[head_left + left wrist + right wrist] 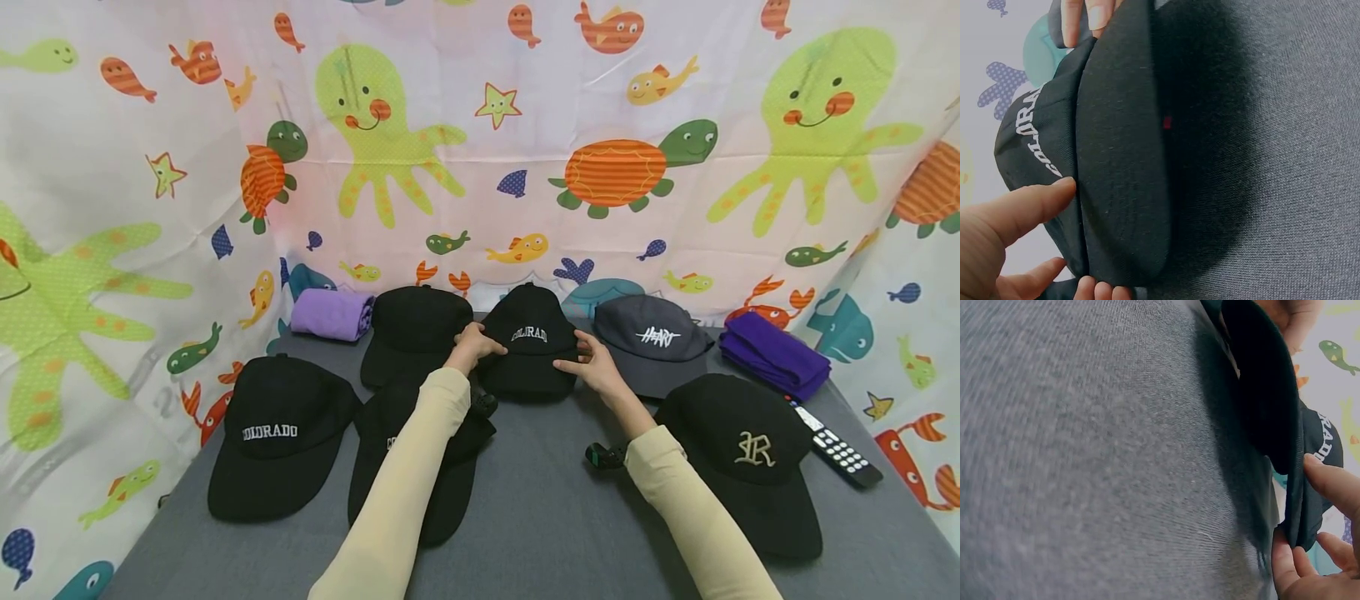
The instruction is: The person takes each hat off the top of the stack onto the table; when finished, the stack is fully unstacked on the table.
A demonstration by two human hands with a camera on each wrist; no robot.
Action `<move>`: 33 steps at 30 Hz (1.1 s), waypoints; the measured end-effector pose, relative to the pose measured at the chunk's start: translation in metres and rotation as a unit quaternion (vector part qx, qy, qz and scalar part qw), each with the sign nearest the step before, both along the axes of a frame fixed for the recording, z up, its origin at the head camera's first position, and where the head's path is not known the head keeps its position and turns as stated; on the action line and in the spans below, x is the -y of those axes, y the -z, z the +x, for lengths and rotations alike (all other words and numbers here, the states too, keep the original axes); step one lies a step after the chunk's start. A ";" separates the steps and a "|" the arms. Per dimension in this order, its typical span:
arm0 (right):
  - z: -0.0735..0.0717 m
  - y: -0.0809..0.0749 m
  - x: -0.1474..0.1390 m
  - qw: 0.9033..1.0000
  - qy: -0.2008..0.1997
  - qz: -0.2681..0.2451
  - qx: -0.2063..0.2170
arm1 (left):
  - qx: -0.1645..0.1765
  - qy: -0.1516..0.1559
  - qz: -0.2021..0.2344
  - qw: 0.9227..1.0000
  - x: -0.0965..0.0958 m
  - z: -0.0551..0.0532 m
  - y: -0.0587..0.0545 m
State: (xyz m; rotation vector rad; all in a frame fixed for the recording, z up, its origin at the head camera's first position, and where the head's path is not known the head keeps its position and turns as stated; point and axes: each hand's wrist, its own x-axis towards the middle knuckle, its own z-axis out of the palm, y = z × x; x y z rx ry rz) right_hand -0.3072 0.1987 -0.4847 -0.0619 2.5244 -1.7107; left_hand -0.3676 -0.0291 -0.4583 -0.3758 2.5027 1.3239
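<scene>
Between my two hands is a black baseball cap (529,375) with white COLORADO lettering, at the back middle of the table, its brim facing me. My left hand (474,346) holds its left side, with the thumb on the front near the brim seam and other fingers at the brim's edge. On the other side my right hand (596,367) pinches the brim's corner, thumb above and fingers below. In the left wrist view the brim (1122,150) throws a broad shadow on the cloth. The right wrist view shows the brim (1266,381) tilted up off the grey surface.
Black caps stand left: one at the back (420,329), a COLORADO one (288,417), and one under my left forearm (442,492). Right are a grey HEART cap (652,333), a black R cap (742,450), a remote (840,446) and folded purple cloth (776,354). Lilac cloth (330,314) lies back left.
</scene>
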 end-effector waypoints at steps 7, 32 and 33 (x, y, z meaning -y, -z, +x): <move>0.004 -0.006 -0.002 1.000 -0.002 0.004 -0.009 | -0.029 -0.005 0.022 0.999 0.005 -0.008 0.015; 0.033 -0.042 -0.022 0.999 0.007 0.034 -0.038 | -0.111 0.074 0.073 0.988 0.003 0.037 -0.040; 0.035 -0.043 -0.023 0.999 0.007 0.030 -0.041 | -0.113 0.079 0.071 0.988 0.003 0.038 -0.041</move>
